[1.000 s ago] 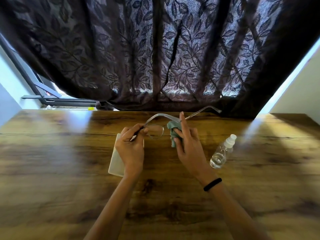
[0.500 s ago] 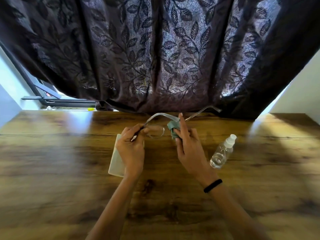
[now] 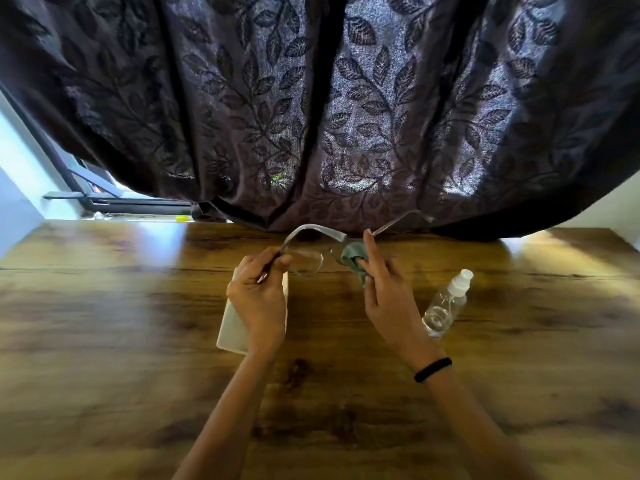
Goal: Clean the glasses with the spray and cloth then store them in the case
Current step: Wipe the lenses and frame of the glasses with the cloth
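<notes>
Clear-framed glasses (image 3: 308,259) hover above the wooden table (image 3: 104,323), temples unfolded and pointing away from me. My left hand (image 3: 258,296) pinches the frame's left corner. My right hand (image 3: 384,296) presses a grey-green cloth (image 3: 353,259) around the right lens, which the cloth hides. Under my left hand lies the pale case (image 3: 232,327), flat on the table and partly covered. The clear spray bottle (image 3: 446,301) with a white nozzle lies tilted on the table just right of my right hand.
A dark leaf-patterned curtain (image 3: 311,116) hangs over the table's far edge, close behind the glasses. A window frame (image 3: 104,202) shows at the far left. A black band sits on my right wrist.
The view has tilted a little. My right hand's fingers have shifted slightly on the cloth at the right lens. The left hand, case and bottle stay in place.
</notes>
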